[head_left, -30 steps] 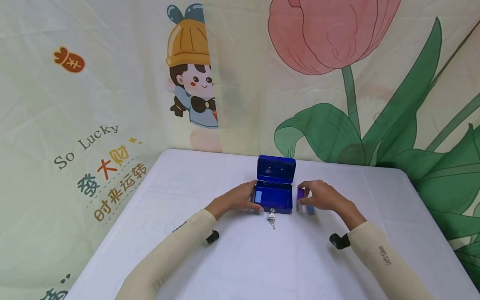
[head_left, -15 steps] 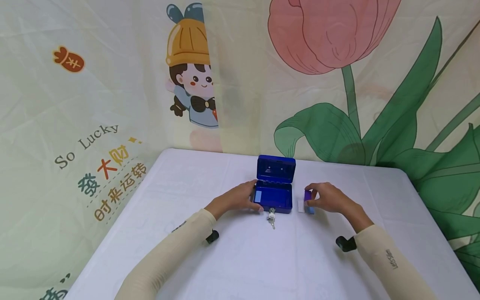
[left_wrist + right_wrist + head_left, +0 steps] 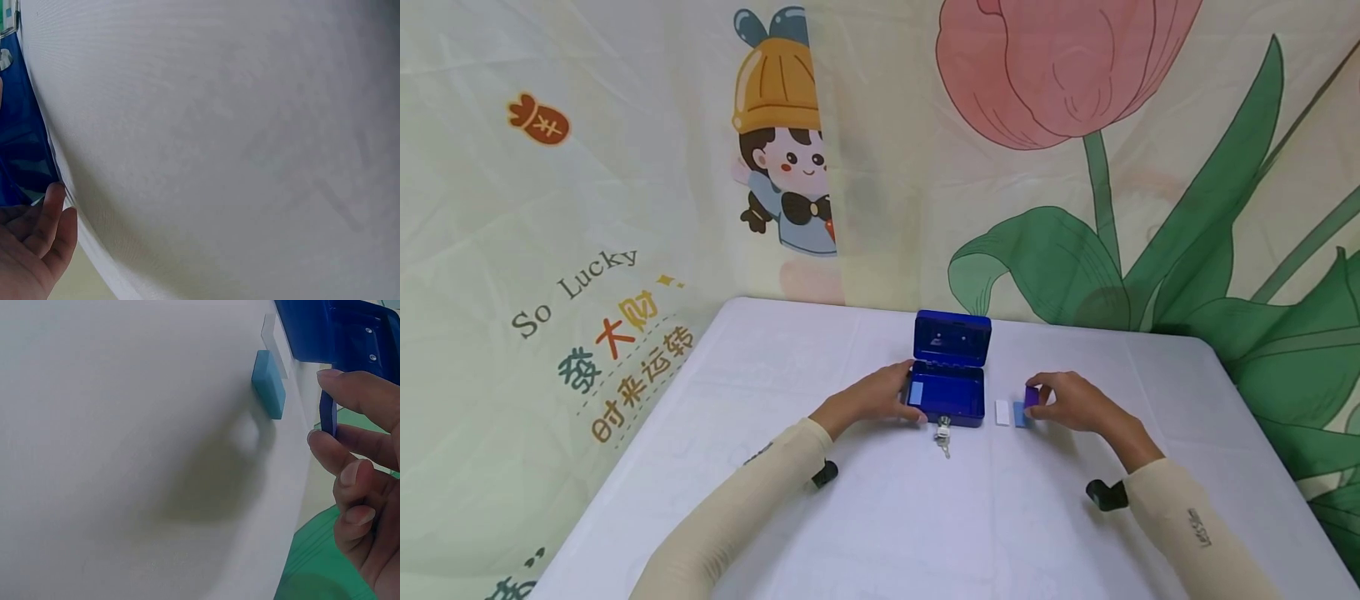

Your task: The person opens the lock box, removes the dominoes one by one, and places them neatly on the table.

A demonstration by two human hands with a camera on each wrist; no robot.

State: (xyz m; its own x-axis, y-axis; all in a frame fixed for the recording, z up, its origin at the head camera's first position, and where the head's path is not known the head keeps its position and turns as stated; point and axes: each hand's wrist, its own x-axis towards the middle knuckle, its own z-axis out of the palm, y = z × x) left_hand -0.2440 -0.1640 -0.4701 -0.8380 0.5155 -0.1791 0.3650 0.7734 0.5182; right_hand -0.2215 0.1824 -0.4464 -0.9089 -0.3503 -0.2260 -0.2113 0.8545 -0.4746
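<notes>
A small blue cash box (image 3: 946, 419) stands on the table with its lid (image 3: 952, 340) raised and a small light-blue piece (image 3: 917, 393) at the left inside. My left hand (image 3: 880, 392) holds the box's left side, thumb at the front corner; in the left wrist view its fingers touch the box edge. My right hand (image 3: 1067, 402) pinches a small purple rectangular block (image 3: 1032, 397) between thumb and fingertips, off the table in the right wrist view. Left of this hand a white block (image 3: 1002, 412) and a light-blue block (image 3: 1019, 414) lie side by side.
A small metal padlock or latch with keys (image 3: 943, 435) hangs at the box front. White cloth covers the table (image 3: 880, 517). A printed curtain (image 3: 887, 167) stands behind it.
My right hand has moved right with the purple block, from beside the box, past the white block, to the right of the light-blue block. My left hand and the box have stayed put.
</notes>
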